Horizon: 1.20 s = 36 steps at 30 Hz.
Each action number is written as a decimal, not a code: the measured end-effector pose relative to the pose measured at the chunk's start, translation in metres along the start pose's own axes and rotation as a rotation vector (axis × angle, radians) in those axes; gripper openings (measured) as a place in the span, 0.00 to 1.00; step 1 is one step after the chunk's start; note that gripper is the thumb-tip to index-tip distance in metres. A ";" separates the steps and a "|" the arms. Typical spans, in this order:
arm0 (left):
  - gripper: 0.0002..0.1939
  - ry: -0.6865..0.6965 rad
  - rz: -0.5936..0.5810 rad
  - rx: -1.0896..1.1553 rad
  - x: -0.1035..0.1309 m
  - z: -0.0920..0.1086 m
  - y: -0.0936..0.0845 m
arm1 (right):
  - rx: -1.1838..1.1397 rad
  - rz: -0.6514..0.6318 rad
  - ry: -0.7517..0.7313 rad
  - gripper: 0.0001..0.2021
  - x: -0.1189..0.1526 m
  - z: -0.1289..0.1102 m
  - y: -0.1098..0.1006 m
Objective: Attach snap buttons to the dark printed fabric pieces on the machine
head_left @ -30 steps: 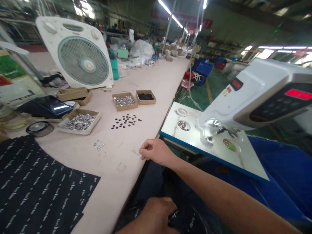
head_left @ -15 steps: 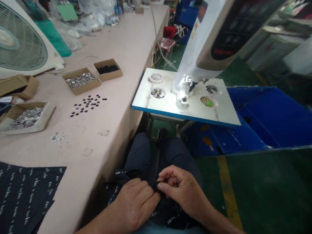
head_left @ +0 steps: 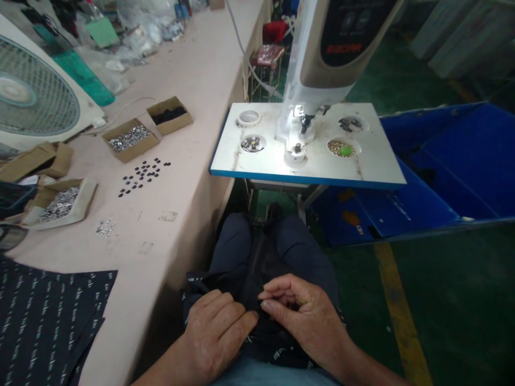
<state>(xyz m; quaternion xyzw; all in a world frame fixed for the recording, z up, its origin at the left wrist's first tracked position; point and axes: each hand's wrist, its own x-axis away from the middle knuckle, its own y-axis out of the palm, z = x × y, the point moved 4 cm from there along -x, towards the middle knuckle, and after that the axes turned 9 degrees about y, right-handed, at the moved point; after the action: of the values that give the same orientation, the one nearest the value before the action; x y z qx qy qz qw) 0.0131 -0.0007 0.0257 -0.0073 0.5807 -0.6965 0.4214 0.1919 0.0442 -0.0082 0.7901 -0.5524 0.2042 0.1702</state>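
Observation:
Black fabric with white lettering (head_left: 277, 343) lies bunched across my lap. My left hand (head_left: 219, 332) is closed on the cloth, knuckles up, its fingertips hidden in the folds. Just to the right, my right hand (head_left: 300, 313) pinches a small dark snap button (head_left: 260, 303) between thumb and forefinger, close against the fabric. Only a glint of that small piece shows. On the bench to the left lie scattered black snap caps (head_left: 140, 176) and a little group of silver snap parts (head_left: 105, 228).
A snap press (head_left: 298, 123) stands ahead on a white table (head_left: 257, 163) with parts in round wells. Cardboard boxes of metal parts (head_left: 131, 142) sit on the bench (head_left: 193, 128), near a fan (head_left: 36, 91). Printed black cloth (head_left: 48, 316) lies front left; a blue bin (head_left: 450, 161) is right.
The view has shifted slightly, so the press and bench appear moved. My hands stay together on the fabric; the left has drawn back a little from the right fingertips.

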 end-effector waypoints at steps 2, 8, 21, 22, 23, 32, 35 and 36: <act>0.10 -0.001 0.025 0.004 0.000 0.000 -0.001 | 0.012 0.013 -0.026 0.08 0.001 0.001 -0.001; 0.10 -0.018 0.035 0.001 0.000 0.000 -0.002 | 0.145 0.031 -0.139 0.12 0.005 -0.005 0.001; 0.12 -0.101 0.021 0.097 0.009 -0.003 0.002 | 0.546 -0.011 -0.489 0.12 0.011 -0.018 0.008; 0.11 -0.114 0.029 0.110 0.010 -0.003 0.003 | 0.573 -0.013 -0.520 0.13 0.012 -0.019 0.009; 0.11 -0.131 0.031 0.121 0.011 -0.004 0.003 | 0.592 -0.018 -0.544 0.13 0.014 -0.020 0.009; 0.11 -0.364 0.085 0.331 0.004 -0.014 0.004 | 0.667 -0.110 -0.463 0.35 0.021 -0.020 0.001; 0.11 -0.506 0.064 0.465 0.007 -0.021 0.008 | 0.667 -0.168 -0.385 0.41 0.016 -0.019 0.004; 0.10 -0.556 0.050 0.500 0.007 -0.023 0.010 | 0.667 -0.165 -0.366 0.38 0.014 -0.019 0.005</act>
<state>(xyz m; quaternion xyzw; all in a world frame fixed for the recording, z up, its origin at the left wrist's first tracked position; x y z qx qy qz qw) 0.0026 0.0137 0.0070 -0.0789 0.2561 -0.7776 0.5688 0.1888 0.0408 0.0154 0.8671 -0.4114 0.2141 -0.1816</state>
